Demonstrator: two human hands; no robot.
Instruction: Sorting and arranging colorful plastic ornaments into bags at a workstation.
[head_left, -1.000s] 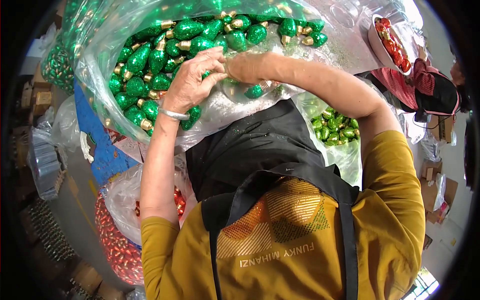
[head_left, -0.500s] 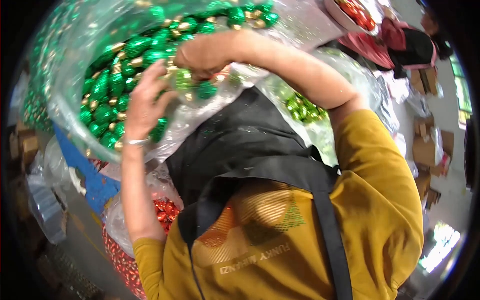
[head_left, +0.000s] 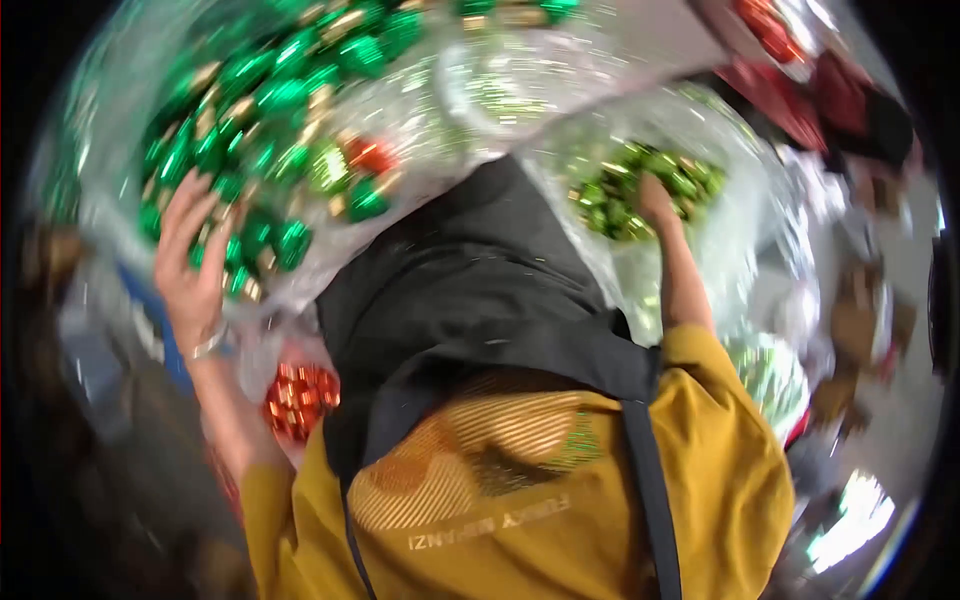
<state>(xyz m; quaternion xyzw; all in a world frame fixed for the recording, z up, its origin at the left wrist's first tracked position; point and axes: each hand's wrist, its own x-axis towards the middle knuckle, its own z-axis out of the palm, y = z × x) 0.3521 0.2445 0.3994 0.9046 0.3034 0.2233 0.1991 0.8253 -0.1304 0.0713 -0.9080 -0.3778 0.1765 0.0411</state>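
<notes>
My left hand [head_left: 188, 255], fingers spread and holding nothing, is at the near left edge of a big clear plastic bag of shiny dark green baubles [head_left: 285, 95] with gold caps. To the right, my right hand [head_left: 656, 200] reaches down into a clear bag of lime-green baubles [head_left: 612, 205]; its fingers are hidden among them or blurred. A lime-green bauble [head_left: 330, 166] and a red bauble [head_left: 370, 155] lie beside the dark green ones, in front of me.
Red baubles [head_left: 300, 400] fill a bag at my left side. A clear bag with something green [head_left: 768, 375] stands by my right elbow. At the far right are a container with red items [head_left: 768, 30] and dark red and black cloth [head_left: 830, 105]. Cardboard boxes [head_left: 858, 320] stand beyond.
My right hand has left the dark green baubles and moved right into the lime-green ones. My left hand has shifted left, its fingers spread. The whole view has shifted and is blurred.
</notes>
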